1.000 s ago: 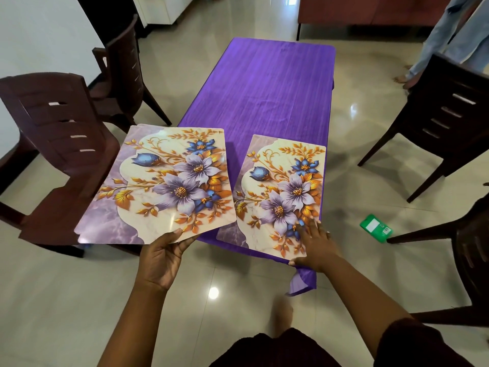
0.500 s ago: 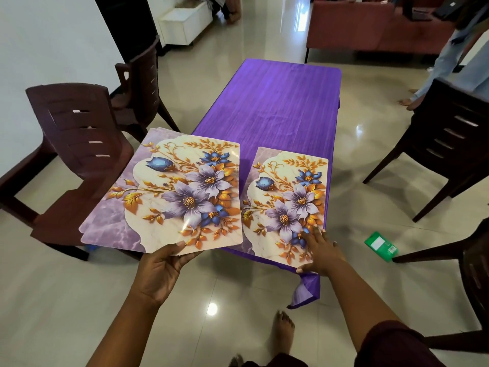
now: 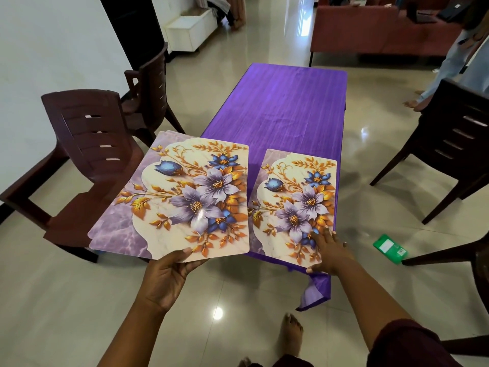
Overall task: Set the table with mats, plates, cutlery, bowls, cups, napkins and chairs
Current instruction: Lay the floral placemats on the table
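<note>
Floral placemats on the long purple-clothed table (image 3: 285, 107) concern us: our left hand (image 3: 166, 276) grips a stack of glossy purple-and-gold mats (image 3: 180, 197) by its near edge, off the table's left side; our right hand (image 3: 330, 250) presses flat-fingered on a single matching mat (image 3: 293, 205) at the table's near end.

No text is showing legibly anywhere; the green packet (image 3: 390, 248) lying right of the tabletop (image 3: 280, 107) is bearing a label too small to read.
</note>
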Demonstrator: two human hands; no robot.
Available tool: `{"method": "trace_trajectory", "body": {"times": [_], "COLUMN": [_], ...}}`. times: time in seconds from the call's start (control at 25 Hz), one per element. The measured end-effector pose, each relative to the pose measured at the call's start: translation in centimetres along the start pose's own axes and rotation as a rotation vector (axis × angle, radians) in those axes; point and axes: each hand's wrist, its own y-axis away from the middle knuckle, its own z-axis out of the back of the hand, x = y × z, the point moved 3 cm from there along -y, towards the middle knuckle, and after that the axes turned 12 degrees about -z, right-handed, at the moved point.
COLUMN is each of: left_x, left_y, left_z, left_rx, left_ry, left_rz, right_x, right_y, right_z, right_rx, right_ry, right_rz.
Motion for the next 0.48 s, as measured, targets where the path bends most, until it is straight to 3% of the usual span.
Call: {"method": "trace_trajectory", "body": {"times": [0.12, 0.24, 0.36, 0.48], "left_x": [0.6, 1.8, 3.6, 5.9], "left_y": [-0.2, -0.4, -0.8, -1.0], "left_z": [-0.1, -0.3, -0.8, -2.1], "left_rx": [0.014, 0.027, 0.057, 0.103], "left_ry": [0.004, 0.026, 0.031, -0.006], "left_rz": [0.023, 0.071, 0.147, 0.222], "right_x": [1.0, 2.9, 3.5, 2.6], "right_y": [1.0, 2.9, 4.8, 6.3], "right_z": [-0.2, -0.4, 1.1, 3.2], "right_rx": [-0.137, -0.24, -0.168, 0.028], "right_ry": [-0.238, -0.77, -1.057, -1.257], "right_rz": [-0.031, 0.047, 0.124, 0.06]}}
